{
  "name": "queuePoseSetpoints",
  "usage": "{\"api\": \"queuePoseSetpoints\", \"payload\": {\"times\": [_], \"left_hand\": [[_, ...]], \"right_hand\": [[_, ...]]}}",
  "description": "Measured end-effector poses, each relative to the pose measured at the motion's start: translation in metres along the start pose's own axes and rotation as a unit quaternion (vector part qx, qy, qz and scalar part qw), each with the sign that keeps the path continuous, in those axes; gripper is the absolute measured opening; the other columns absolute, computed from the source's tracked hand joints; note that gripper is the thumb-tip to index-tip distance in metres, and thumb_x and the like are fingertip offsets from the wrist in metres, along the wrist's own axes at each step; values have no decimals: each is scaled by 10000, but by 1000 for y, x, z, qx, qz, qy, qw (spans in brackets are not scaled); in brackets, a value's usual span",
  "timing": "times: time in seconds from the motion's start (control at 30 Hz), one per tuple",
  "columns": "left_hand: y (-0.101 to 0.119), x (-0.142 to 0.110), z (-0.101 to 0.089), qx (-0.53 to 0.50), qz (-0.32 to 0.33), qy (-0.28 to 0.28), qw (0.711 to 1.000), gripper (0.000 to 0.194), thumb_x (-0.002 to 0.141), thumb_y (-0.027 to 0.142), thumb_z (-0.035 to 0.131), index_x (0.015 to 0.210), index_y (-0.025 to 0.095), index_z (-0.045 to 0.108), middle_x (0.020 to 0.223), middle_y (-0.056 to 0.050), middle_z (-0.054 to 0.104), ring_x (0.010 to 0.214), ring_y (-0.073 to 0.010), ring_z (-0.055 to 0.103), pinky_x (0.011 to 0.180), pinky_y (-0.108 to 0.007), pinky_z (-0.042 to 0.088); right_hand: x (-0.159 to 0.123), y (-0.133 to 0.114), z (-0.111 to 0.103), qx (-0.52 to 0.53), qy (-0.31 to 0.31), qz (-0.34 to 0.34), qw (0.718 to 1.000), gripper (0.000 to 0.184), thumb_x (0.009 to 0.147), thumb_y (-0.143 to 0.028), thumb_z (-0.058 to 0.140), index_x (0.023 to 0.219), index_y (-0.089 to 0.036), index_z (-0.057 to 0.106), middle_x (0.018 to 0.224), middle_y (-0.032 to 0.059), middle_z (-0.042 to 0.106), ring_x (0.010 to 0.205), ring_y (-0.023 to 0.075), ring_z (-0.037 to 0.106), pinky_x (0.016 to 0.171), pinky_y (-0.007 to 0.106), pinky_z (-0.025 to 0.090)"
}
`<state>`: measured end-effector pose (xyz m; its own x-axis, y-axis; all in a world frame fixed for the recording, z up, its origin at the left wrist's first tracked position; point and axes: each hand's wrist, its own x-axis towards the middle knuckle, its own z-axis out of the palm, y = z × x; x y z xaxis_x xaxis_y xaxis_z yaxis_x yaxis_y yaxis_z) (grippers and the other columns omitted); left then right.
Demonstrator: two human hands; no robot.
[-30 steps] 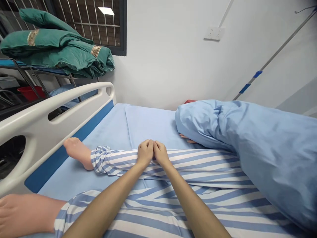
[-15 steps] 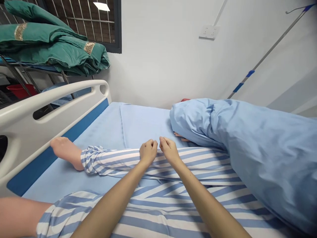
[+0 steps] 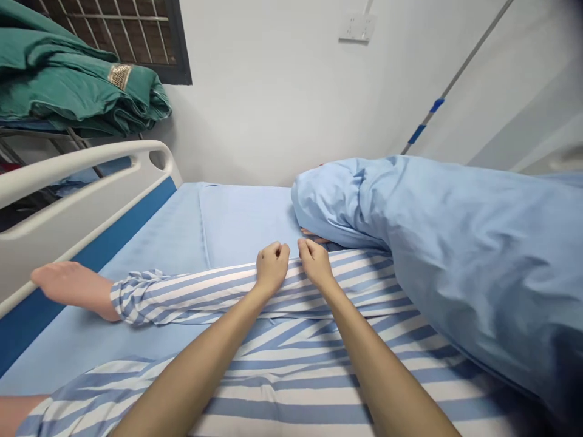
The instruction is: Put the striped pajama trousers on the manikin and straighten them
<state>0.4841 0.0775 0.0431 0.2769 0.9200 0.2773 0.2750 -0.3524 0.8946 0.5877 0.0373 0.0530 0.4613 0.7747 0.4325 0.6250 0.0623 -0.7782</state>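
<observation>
Left hand [image 3: 272, 267] and right hand [image 3: 316, 263] form fists over two striped trouser legs [image 3: 204, 296]. One blue quilt [image 3: 455, 243] covers the bed's [image 3: 241, 215] right end.

Bright wall [image 3: 255, 103], soft shadows, darkened right corners

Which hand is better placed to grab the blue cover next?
Probably the right hand: it is nearer the blue cover, with the left hand on its far side. Both are curled into fists over the striped trouser leg, so it would likely need to open first.
</observation>
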Motion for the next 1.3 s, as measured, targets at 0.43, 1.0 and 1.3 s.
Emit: {"api": "queuePoseSetpoints", "payload": {"times": [0.43,1.0,1.3], "left_hand": [[35,10,51,-79,-17,-1,997,312,762,316,402,490,185,323,467,67,309,504,-71,311,512,-212,235],[18,-1,48,48,38,-106,993,272,773,304,379,529,186,357,504,56,355,542,-82,354,543,-217,238],[-8,-40,-50,28,-40,-124,991,300,777,325,379,514,186,419,480,50,434,531,-88,416,562,-211,299]], "right_hand": [[8,20,-21,-39,71,51,995,434,862,-453,253,580,-200,465,537,-6,515,619,130,475,579,252,353],[10,35,-38,-134,89,75,984,372,866,-372,336,668,-172,579,666,52,616,626,146,493,595,242,314],[8,35,-34,-162,93,90,978,410,870,-396,329,778,-168,656,698,82,633,642,161,491,568,248,274]]}}
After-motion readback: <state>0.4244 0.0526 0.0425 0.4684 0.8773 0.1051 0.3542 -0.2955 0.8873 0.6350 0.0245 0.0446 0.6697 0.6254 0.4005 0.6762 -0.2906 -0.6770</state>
